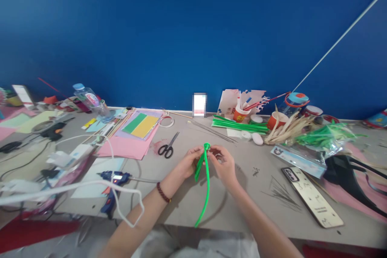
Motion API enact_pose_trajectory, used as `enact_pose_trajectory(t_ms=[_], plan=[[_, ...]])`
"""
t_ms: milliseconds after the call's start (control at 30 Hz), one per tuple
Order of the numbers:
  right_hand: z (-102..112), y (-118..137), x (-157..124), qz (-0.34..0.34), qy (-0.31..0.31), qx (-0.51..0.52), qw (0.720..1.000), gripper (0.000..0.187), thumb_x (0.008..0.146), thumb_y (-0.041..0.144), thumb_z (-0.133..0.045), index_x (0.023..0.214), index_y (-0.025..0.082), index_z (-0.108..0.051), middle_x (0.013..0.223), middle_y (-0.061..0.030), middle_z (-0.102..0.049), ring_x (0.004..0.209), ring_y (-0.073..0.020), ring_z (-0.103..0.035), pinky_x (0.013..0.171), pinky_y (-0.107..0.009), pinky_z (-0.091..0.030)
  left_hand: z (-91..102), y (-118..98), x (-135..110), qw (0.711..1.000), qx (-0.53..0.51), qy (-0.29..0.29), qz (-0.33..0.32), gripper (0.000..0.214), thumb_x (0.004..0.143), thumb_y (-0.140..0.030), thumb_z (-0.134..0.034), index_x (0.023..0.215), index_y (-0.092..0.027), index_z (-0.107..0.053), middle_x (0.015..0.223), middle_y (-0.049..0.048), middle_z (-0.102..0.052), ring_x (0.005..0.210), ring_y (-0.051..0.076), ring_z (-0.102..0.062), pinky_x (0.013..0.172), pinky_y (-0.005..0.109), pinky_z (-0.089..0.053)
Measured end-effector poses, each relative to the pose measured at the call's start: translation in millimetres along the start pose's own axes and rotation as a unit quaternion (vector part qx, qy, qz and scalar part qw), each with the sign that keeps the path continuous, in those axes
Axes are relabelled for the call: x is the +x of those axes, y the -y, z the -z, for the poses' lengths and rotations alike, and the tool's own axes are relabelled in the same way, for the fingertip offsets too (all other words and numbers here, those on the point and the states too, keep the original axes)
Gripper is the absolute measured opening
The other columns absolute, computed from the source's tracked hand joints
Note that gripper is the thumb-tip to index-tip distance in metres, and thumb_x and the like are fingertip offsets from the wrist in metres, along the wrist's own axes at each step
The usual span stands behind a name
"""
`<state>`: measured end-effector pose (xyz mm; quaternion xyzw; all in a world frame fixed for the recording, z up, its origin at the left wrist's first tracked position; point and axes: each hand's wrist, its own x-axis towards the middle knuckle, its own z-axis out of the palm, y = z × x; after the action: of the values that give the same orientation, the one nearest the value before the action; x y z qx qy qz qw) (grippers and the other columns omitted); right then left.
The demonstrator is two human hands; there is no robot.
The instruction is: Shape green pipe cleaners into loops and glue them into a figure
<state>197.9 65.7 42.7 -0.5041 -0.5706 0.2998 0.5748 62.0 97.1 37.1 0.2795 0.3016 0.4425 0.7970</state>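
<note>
Stems (207, 185) pinched at looped top between left hand (188, 163) and right hand (225, 166), both closed, probably steadying the knot; tail trailing low over surface (256, 203), scissors (167, 149) beyond.

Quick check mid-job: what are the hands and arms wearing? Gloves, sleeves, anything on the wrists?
Left hand and right hand are bare, no gloves. No sleeves show on either forearm. A dark red beaded bracelet circles the left wrist; the right wrist wears nothing. Rings: too small to tell.
</note>
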Motion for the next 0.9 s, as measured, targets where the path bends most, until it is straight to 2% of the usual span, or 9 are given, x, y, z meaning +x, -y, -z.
enact_pose_trajectory(t_ms=[133,333,467,600,733,900], plan=[[1,-4,4,-0.052,0.013,0.049,0.997,0.022,0.073,0.031,-0.064,0.092,0.02,-0.064,0.082,-0.0037,-0.062,0.068,-0.0146,-0.058,0.054,-0.024,-0.048,-1.7,2,-1,0.999,0.032,-0.008,0.01,0.024,0.058,-0.028,-0.079,0.069,-0.012,-0.065,0.058,0.0004,-0.06,0.05,0.007,-0.052,0.047,0.018,-0.038],[2,-5,6,-0.072,0.059,0.088,0.992,0.017,0.074,0.036,-0.063,0.076,0.02,-0.068,0.083,-0.0041,-0.06,0.062,-0.0129,-0.055,0.044,-0.021,-0.045,-0.4,0,0,0.996,0.085,-0.03,-0.012,0.028,0.057,-0.033,-0.079,0.067,-0.012,-0.065,0.058,0.0,-0.06,0.049,0.007,-0.051,0.046,0.019,-0.039],[3,-4,7,-0.071,0.06,0.09,0.992,0.018,0.073,0.037,-0.063,0.076,0.02,-0.069,0.081,-0.004,-0.06,0.058,-0.0115,-0.053,0.043,-0.02,-0.044,-5.0,-2,-3,0.994,0.094,-0.037,-0.038,0.028,0.056,-0.034,-0.08,0.066,-0.012,-0.065,0.058,0.0003,-0.061,0.049,0.008,-0.052,0.048,0.02,-0.042],[3,-4,8,-0.071,0.066,0.08,0.992,0.022,0.073,0.04,-0.063,0.078,0.019,-0.069,0.083,-0.0048,-0.06,0.057,-0.0114,-0.052,0.043,-0.021,-0.043,-12.3,-4,-7,0.991,0.099,-0.033,-0.079,0.026,0.056,-0.032,-0.08,0.065,-0.012,-0.066,0.068,0.0023,-0.065,0.052,0.008,-0.053,0.049,0.021,-0.044],[3,-6,8,-0.081,0.065,0.094,0.99,0.024,0.073,0.041,-0.062,0.081,0.019,-0.068,0.083,-0.0049,-0.061,0.057,-0.0113,-0.052,0.044,-0.021,-0.044,-16.3,-6,-9,0.992,0.102,-0.024,-0.071,0.028,0.058,-0.033,-0.078,0.071,-0.011,-0.068,0.067,0.004,-0.066,0.054,0.011,-0.056,0.052,0.023,-0.045],[3,-8,7,-0.134,0.04,0.169,0.976,0.03,0.07,0.042,-0.066,0.089,0.019,-0.066,0.078,-0.0033,-0.064,0.056,-0.0119,-0.055,0.047,-0.023,-0.045,-13.3,-7,-7,0.99,0.102,-0.031,-0.091,0.028,0.056,-0.03,-0.08,0.073,-0.012,-0.066,0.066,0.0026,-0.066,0.057,0.011,-0.058,0.056,0.022,-0.046]])
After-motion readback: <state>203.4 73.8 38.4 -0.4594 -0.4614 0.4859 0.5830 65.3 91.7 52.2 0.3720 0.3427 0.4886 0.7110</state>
